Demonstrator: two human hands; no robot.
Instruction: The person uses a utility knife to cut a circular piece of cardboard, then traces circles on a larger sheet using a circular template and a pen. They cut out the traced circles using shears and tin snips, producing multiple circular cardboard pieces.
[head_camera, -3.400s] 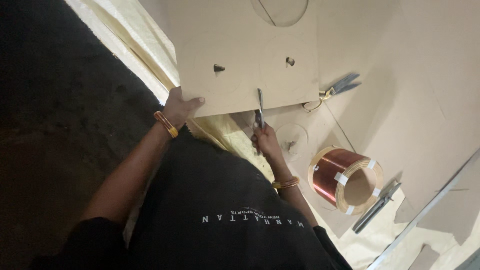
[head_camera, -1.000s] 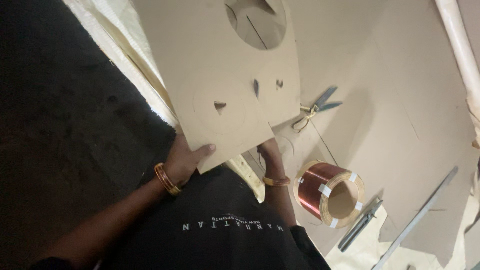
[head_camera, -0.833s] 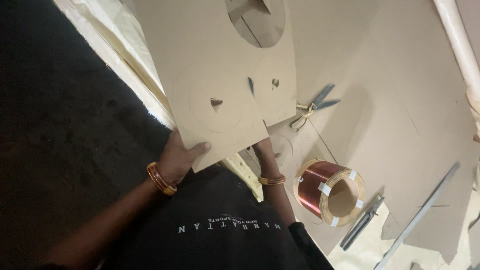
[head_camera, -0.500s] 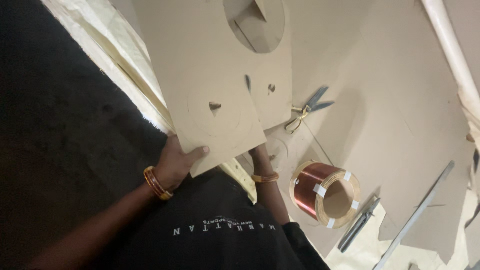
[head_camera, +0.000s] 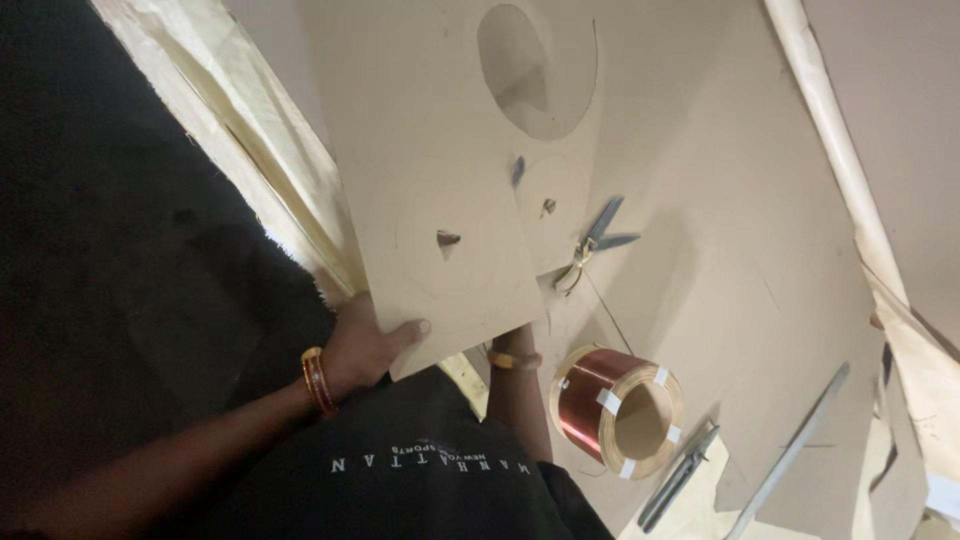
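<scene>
A person holds a tan cardboard sheet (head_camera: 440, 190) up by its lower edge, over a floor covered in the same board.

The left hand (head_camera: 365, 345) is clenched on the sheet's bottom corner, thumb lying across the face and fingers tucked behind. The right hand is hidden behind the sheet, only its bangled wrist (head_camera: 513, 358) showing just below the edge, so I cannot tell how those fingers sit. Above the left thumb, a small torn hole (head_camera: 447, 238) sits inside a faint pencilled circle, and higher still a large round cutout (head_camera: 530, 70). Scissors (head_camera: 595, 235) lie just right of the sheet's edge. A coil of copper wire (head_camera: 615, 410) rests near the right wrist, with pliers (head_camera: 680, 475) and a metal ruler (head_camera: 790, 450) beyond it.
</scene>
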